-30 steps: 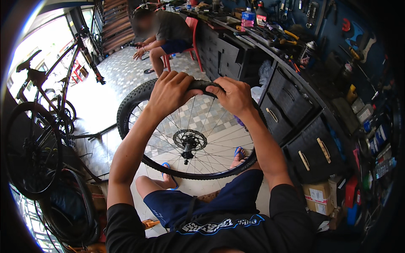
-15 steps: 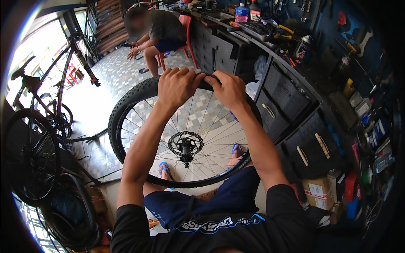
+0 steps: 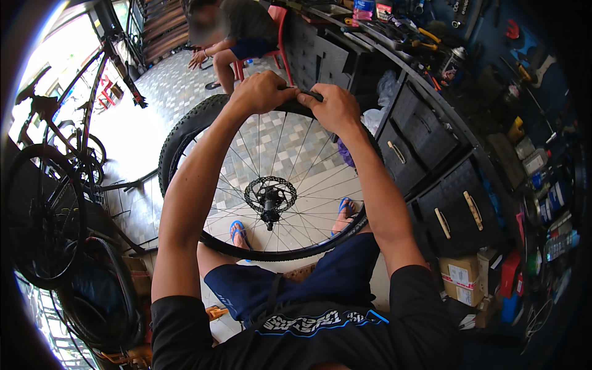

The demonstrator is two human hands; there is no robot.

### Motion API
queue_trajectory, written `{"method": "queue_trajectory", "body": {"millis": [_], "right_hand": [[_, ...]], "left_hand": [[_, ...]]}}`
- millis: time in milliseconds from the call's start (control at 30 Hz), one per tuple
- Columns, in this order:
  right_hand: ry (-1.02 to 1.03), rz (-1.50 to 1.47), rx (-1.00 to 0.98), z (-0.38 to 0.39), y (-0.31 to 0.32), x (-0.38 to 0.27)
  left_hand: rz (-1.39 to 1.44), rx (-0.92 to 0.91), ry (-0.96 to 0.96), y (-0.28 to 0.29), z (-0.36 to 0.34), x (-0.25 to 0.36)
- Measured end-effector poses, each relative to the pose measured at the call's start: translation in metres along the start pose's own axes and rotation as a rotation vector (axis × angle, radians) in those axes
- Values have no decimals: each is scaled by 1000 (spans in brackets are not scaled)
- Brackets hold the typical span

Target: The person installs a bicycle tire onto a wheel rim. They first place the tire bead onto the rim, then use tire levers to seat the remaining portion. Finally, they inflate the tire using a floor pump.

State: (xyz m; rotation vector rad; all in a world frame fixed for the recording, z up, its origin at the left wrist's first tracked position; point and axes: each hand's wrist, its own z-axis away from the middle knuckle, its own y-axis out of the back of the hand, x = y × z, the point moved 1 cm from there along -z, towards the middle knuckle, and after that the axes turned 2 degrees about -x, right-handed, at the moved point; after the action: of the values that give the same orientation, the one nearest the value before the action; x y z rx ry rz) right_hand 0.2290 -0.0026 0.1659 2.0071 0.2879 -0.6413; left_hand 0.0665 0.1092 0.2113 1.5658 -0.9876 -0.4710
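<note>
Comparing with half a second ago: bicycle wheel sits slightly right and lower in frame; both hands remain at its top edge. Wheel stands upright at frame centre, its lower rim against the person's lap, disc rotor at the hub. Left hand and right hand sit side by side, fingers curled closed around the black tyre at top centre. Another person sits at upper centre.

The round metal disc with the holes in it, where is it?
In the head view, the brake disc sits at the middle of the bicycle wheel, where the spokes meet, below both hands and above the blue sandals.
</note>
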Motion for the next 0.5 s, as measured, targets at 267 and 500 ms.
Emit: {"method": "queue_trajectory", "body": {"millis": [267, 500], "right_hand": [[284, -377, -50, 7, 14, 9], [340, -397, -27, 15, 21, 11]], "left_hand": [[380, 69, -271, 47, 39, -11], [-200, 449, -209, 33, 98, -30]]}}
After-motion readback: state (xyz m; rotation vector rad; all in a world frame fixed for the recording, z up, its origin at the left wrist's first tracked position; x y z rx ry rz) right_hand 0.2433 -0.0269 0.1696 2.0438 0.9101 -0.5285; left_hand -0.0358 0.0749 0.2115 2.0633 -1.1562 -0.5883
